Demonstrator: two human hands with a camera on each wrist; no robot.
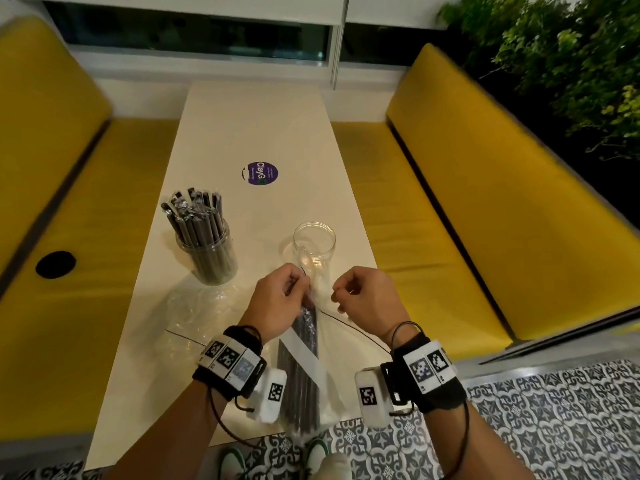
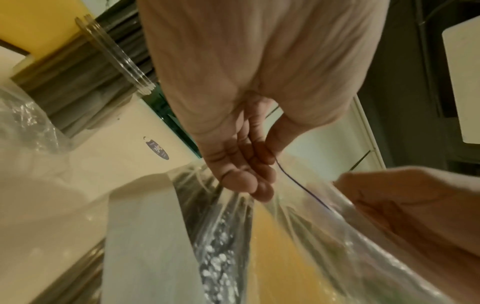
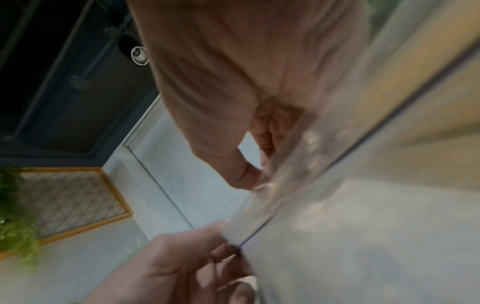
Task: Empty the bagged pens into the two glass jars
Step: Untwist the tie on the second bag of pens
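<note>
**While both hands part the bag mouth, one jar stands full**

Held above the tabletop (image 1: pixel 221 109), the clear bag of pens (image 1: pixel 304 368) is pinched at its top by the left hand (image 1: pixel 277 303) and right hand (image 1: pixel 367 303), just before the empty jar (image 1: pixel 314 245). The filled jar (image 1: pixel 207 251) stands to the left. Only the left wrist view shows the thin dark seal line (image 2: pixel 298 183) between the fingertips; the right wrist view is blurred.

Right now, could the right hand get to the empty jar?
Probably yes: the empty jar stands open just beyond the right hand, nothing between them, but both hands are pinching the pen bag.
</note>
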